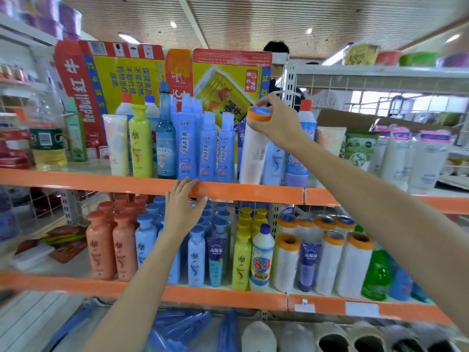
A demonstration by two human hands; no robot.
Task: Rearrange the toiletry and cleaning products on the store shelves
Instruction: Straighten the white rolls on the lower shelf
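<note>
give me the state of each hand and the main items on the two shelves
right hand: grips the top of the white roll
white roll: tilted, base on the upper shelf
left hand: fingers straight, resting on the upper shelf edge
yellow bottle: upright, capped
blue spray bottles: upright in a row, capped
84 bottle: upright on the lower shelf, capped

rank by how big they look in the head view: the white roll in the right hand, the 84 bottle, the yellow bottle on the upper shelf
1. White roll, gripped at its orange end by the right hand, looks tallest.
2. Yellow bottle and 84 bottle look about alike in height; they sit on different shelves, so I would not rank them.
</note>
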